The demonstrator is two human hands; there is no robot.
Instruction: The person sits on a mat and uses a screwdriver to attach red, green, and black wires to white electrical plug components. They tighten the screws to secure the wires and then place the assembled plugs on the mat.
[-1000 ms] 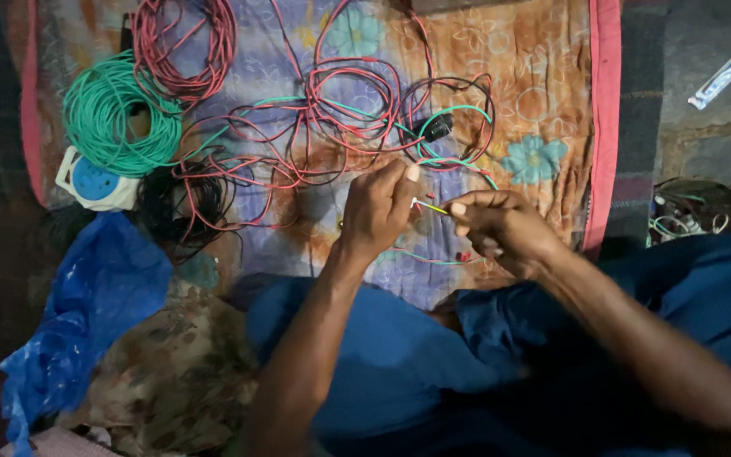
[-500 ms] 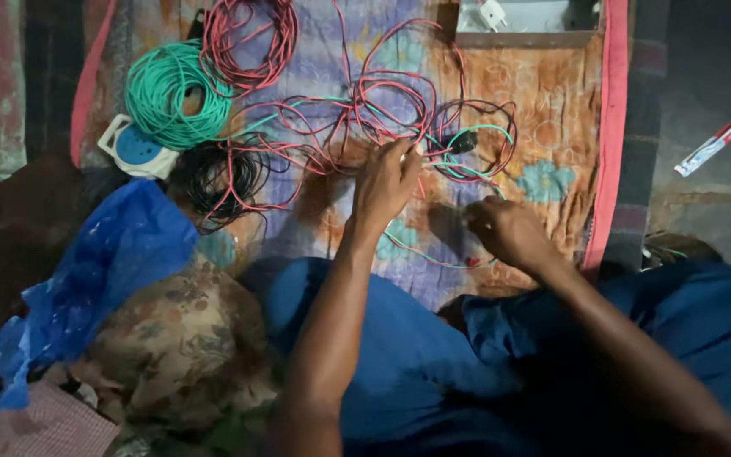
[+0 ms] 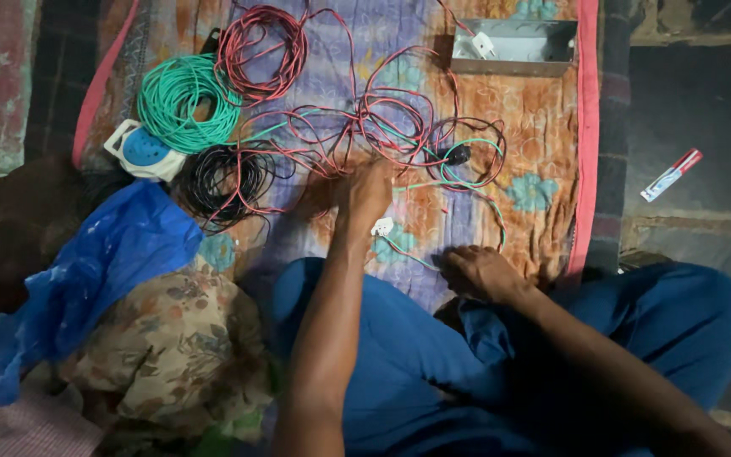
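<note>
My left hand [image 3: 369,193] reaches forward into a tangle of red and green wires [image 3: 391,131] on a patterned cloth [image 3: 535,110]; its fingers touch the wires, and whether it grips one is hidden. A small white socket piece [image 3: 381,226] with a green wire lies just right of my left wrist. My right hand [image 3: 477,272] rests low on the cloth by my blue trouser leg, fingers curled, near the green wire's end. A green wire coil [image 3: 181,101], a red coil [image 3: 262,51] and a black coil [image 3: 228,176] lie to the left.
A metal box [image 3: 513,46] with a white part stands at the cloth's far edge. A white and blue plug block [image 3: 142,151] sits by the green coil. A blue plastic bag [image 3: 86,271] and floral cloth [image 3: 175,347] lie at left. A red and white tester pen [image 3: 671,174] lies on the floor at right.
My left hand has moved forward from the wire end it shared with my right hand into the wire tangle. My right hand has dropped toward my lap. The view has tilted forward.
</note>
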